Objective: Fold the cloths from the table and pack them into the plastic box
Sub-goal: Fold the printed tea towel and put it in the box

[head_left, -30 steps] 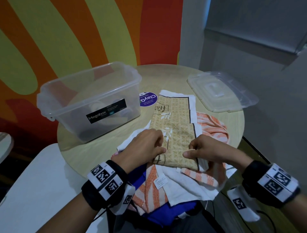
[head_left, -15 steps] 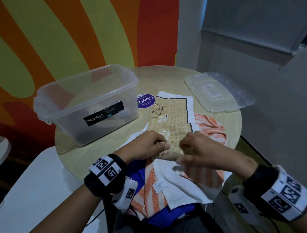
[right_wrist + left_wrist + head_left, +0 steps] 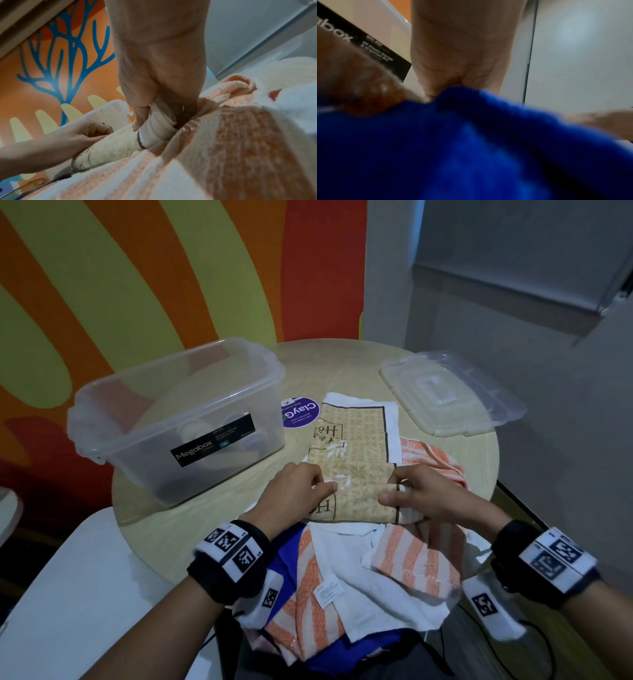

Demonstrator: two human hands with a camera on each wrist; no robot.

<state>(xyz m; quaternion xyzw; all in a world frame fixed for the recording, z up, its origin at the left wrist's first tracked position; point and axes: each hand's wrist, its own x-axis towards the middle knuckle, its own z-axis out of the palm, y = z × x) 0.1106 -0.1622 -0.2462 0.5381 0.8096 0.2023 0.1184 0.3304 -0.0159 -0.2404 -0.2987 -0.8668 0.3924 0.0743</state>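
My left hand [image 3: 297,494] and right hand [image 3: 419,497] each pinch a side of the tan patterned cloth [image 3: 352,463], which lies on the round table [image 3: 342,364] atop the orange striped cloth [image 3: 416,563]. A second ago its near edge lay flat; now I have rolled it away from me, toward twelve o'clock, so the first fold is under way. The plastic box [image 3: 178,419] waits at ten o'clock, its lid [image 3: 448,395] off at two o'clock.
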